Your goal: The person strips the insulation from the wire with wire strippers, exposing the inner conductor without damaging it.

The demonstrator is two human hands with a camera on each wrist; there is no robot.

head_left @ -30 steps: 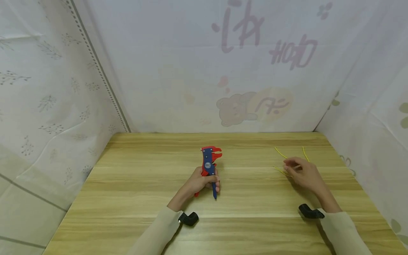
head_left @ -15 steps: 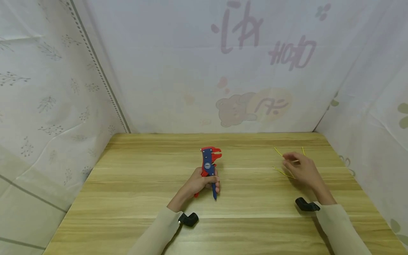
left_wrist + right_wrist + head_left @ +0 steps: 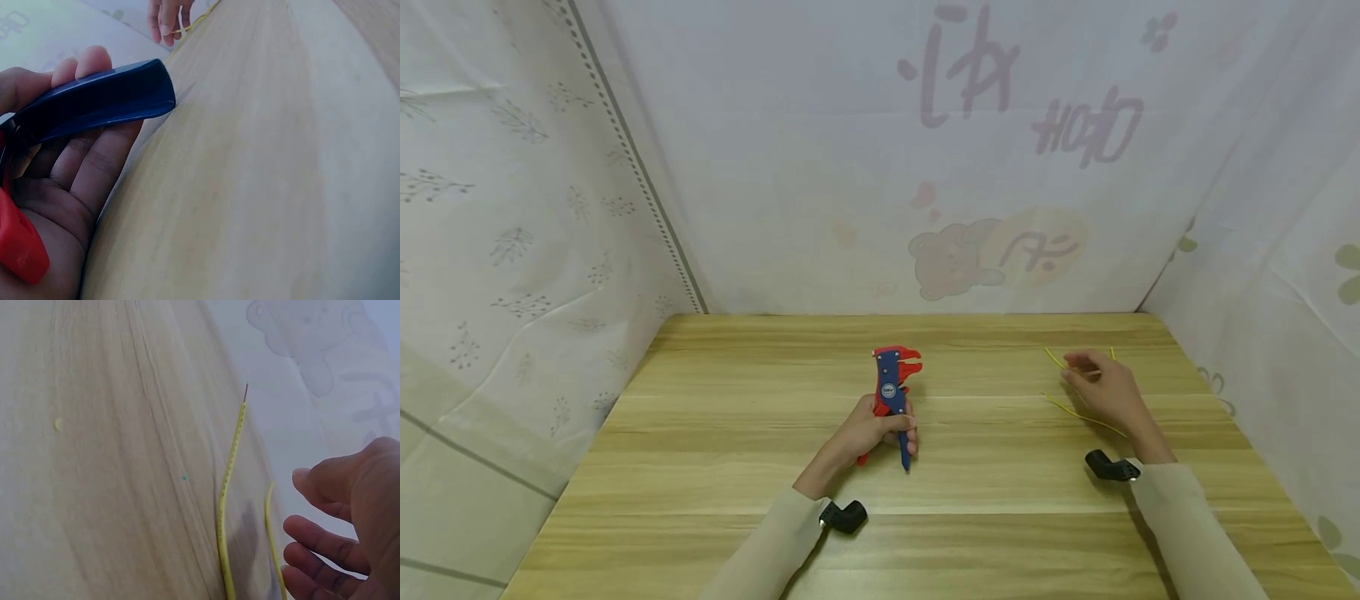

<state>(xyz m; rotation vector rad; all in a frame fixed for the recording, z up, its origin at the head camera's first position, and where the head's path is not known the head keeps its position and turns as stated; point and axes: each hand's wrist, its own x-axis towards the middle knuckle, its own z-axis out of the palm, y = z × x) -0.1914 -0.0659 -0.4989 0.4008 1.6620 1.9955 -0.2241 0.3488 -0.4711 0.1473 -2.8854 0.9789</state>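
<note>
My left hand grips the handles of a blue and red wire stripper, its red jaws pointing up and right. In the left wrist view a blue handle crosses the curled fingers, with a red handle at the palm. At the right, my right hand hovers over several yellow wires, thumb and fingers apart with nothing between them. The nearest yellow wire has a bare copper end. Another yellow wire lies behind it, close to the fingertips. The hand hides parts of the wires in the head view.
Both hands are over a wooden table, backed by a printed cloth with more cloth at each side. A small yellow bit lies on the wood. Black wrist cameras stick out from both sleeves, the left camera above the tabletop.
My right hand has moved slightly left and toward the back of the table, uncovering more of the nearest yellow wire. The left hand and wire stripper have stayed in place.
</note>
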